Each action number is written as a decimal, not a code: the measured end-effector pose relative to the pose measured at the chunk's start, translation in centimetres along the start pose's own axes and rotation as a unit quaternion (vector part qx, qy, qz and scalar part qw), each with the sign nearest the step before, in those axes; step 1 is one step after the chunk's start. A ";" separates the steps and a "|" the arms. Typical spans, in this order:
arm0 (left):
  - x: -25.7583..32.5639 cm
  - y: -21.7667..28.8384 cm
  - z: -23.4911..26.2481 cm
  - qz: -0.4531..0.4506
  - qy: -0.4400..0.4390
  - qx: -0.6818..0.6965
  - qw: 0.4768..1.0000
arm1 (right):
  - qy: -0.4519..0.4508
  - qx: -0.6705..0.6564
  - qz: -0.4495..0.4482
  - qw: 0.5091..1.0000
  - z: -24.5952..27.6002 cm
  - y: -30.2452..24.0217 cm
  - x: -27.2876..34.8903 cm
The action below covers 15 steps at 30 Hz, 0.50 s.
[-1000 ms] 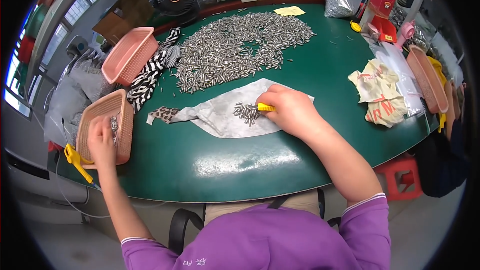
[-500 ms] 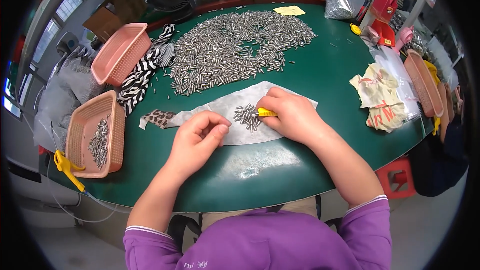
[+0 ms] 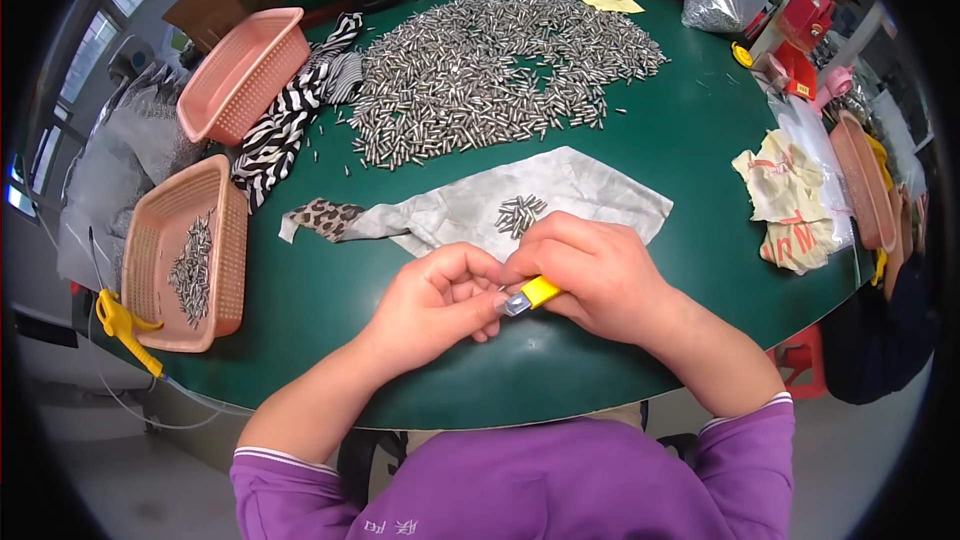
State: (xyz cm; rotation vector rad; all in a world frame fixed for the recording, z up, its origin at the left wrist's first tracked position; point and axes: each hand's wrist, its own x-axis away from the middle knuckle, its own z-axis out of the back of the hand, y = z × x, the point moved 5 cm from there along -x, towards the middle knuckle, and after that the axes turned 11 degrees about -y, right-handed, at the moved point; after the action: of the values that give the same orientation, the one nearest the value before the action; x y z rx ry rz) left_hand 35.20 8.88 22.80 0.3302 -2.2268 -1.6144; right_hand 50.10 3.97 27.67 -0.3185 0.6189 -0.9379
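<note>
My right hand [image 3: 612, 278] is closed around a small yellow-handled utility knife [image 3: 541, 291], whose grey metal tip points toward my left fingers. My left hand [image 3: 432, 298] meets it, thumb and fingertips pinched at the knife's tip; whatever they hold is too small and covered to make out. Just beyond both hands, a little heap of metal pins [image 3: 519, 215] lies on a pale grey cloth [image 3: 600, 190]. A leopard-print cloth [image 3: 325, 219] adjoins its left end. Farther back spreads a large pile of the same short silvery pins [image 3: 470, 75].
Left on the green table [image 3: 690, 140] stand two pink baskets, an upper one [image 3: 235, 80] and a lower one [image 3: 150, 270] holding pins. A yellow air gun [image 3: 125, 325] hangs by the lower basket. Zebra-print cloth [image 3: 275, 150] lies alongside. A crumpled cream bag [image 3: 785, 190] sits at right.
Both hands have come nearer to me and together, off the small heap. The knife has moved from the heap to my left fingertips. The view has shifted slightly.
</note>
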 end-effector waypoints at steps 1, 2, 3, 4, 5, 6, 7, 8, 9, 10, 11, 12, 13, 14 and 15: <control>0.0 0.0 0.1 0.011 0.012 -0.009 1.000 | -0.006 0.003 0.000 1.000 -0.1 0.0 0.0; 0.0 -0.1 0.3 0.023 0.024 -0.018 0.999 | -0.013 0.006 0.001 1.000 -0.2 0.0 0.0; 0.0 -0.2 0.4 0.022 0.025 -0.018 0.999 | -0.013 0.006 0.001 1.000 -0.2 0.1 0.0; 0.1 -0.3 0.6 -0.003 0.032 -0.012 0.999 | 0.001 -0.022 -0.014 1.000 -0.1 0.3 -0.1; 0.2 -0.2 0.8 -0.029 0.039 -0.006 0.999 | 0.014 -0.049 -0.028 0.998 0.1 0.5 -0.1; 0.2 -0.2 1.0 -0.034 0.049 -0.014 0.998 | 0.040 -0.041 -0.026 0.998 0.4 0.6 0.0; 0.2 -0.2 1.0 -0.034 0.050 -0.015 0.998 | 0.042 -0.040 -0.025 0.998 0.6 0.6 0.0; 0.2 0.0 1.1 -0.053 0.056 -0.024 0.997 | 0.052 -0.056 -0.033 0.997 0.9 0.6 0.0; 0.3 0.2 1.2 -0.072 0.063 -0.034 0.995 | 0.062 -0.073 -0.040 0.995 1.1 0.7 0.0; 0.4 0.2 1.3 -0.073 0.063 -0.036 0.995 | 0.064 -0.073 -0.038 0.995 1.1 0.8 0.1; 0.4 0.4 1.3 -0.088 0.066 -0.031 0.993 | 0.041 -0.065 -0.027 0.997 0.7 0.9 0.2; 0.5 0.5 1.3 -0.105 0.067 -0.026 0.992 | 0.018 -0.055 -0.016 0.998 0.5 0.8 0.2; 0.4 0.5 1.3 -0.106 0.067 -0.028 0.992 | 0.004 -0.065 -0.001 0.998 0.5 0.4 0.2; 0.5 0.6 1.4 -0.119 0.072 -0.020 0.990 | 0.006 -0.064 0.000 0.998 0.5 0.3 0.1; 0.5 0.6 1.5 -0.133 0.078 -0.011 0.988 | 0.014 -0.066 0.006 0.998 0.5 0.3 0.2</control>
State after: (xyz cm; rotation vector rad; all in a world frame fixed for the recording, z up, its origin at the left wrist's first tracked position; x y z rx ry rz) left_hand 34.14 10.15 23.09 0.7482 -2.1161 -1.6761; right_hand 50.62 3.98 27.85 -0.4203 0.7095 -0.8933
